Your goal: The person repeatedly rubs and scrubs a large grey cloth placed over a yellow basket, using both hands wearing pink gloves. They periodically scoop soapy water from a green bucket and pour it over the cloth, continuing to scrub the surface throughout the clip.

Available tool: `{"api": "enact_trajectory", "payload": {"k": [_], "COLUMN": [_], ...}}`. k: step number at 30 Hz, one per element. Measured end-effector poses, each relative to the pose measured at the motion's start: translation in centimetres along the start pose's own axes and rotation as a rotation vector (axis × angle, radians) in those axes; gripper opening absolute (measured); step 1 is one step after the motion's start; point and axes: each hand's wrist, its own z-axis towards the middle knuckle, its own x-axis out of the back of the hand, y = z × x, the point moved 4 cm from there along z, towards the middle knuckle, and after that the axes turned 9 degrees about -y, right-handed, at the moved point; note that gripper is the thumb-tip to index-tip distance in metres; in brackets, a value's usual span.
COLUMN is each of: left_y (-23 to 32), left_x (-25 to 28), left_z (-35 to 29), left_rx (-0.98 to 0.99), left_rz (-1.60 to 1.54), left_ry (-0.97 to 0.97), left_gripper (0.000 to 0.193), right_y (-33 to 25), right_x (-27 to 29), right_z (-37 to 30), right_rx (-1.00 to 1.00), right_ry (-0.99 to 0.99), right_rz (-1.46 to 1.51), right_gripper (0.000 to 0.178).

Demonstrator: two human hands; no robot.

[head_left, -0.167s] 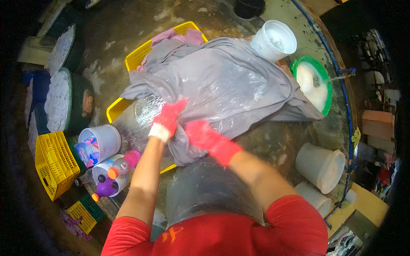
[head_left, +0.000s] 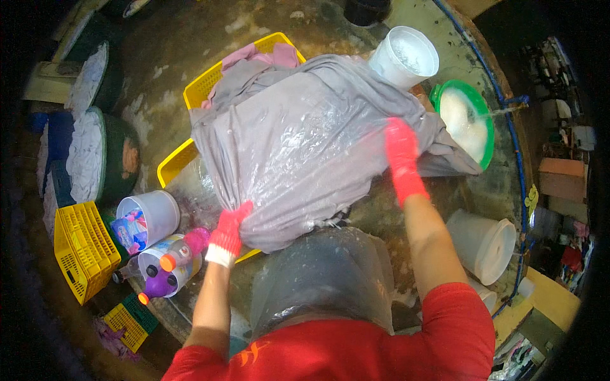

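Note:
A large wet grey cloth (head_left: 298, 127) lies spread out in front of me, its surface shiny with water. My left hand (head_left: 229, 233), in a red glove with a white cuff, is closed on the cloth's near left corner, and folds run out from that grip. Farther right, my right hand (head_left: 403, 155), also in a red glove, rests against the cloth's right part. Its fingers are smeared by motion, so their grip does not show. Under the cloth's far left side is a yellow crate (head_left: 173, 163) with pink fabric (head_left: 277, 57) in it.
A white bucket (head_left: 397, 70) and a green basin (head_left: 489, 136) with foamy water stand at the far right. Whitish buckets (head_left: 470, 241) stand nearer. Bottles (head_left: 160, 279), a pail (head_left: 162, 213) and yellow crates (head_left: 82, 247) are at left. A clear plastic sheet (head_left: 318, 279) covers my lap.
My hands have moved apart: the left toward me and slightly left, the right outward to the far right. The cloth's near edge, bunched before, is now spread wider.

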Motion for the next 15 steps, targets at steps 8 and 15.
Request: {"api": "enact_trajectory", "payload": {"k": [8, 15], "left_y": [-0.9, -4.7], "left_x": [-3.3, 4.8], "left_z": [-6.5, -25.8], "left_rx": [-0.028, 0.08], "left_rz": [0.228, 0.471], "left_ry": [0.031, 0.19], "left_gripper": [0.057, 0.06], "right_y": [-26.2, -4.6], "right_x": [-15.3, 0.0], "right_z": [-10.4, 5.8], "right_rx": [0.384, -0.235], "right_ry": [-0.337, -0.197], "right_rz": [0.016, -0.237], "right_gripper": [0.029, 0.042]}}
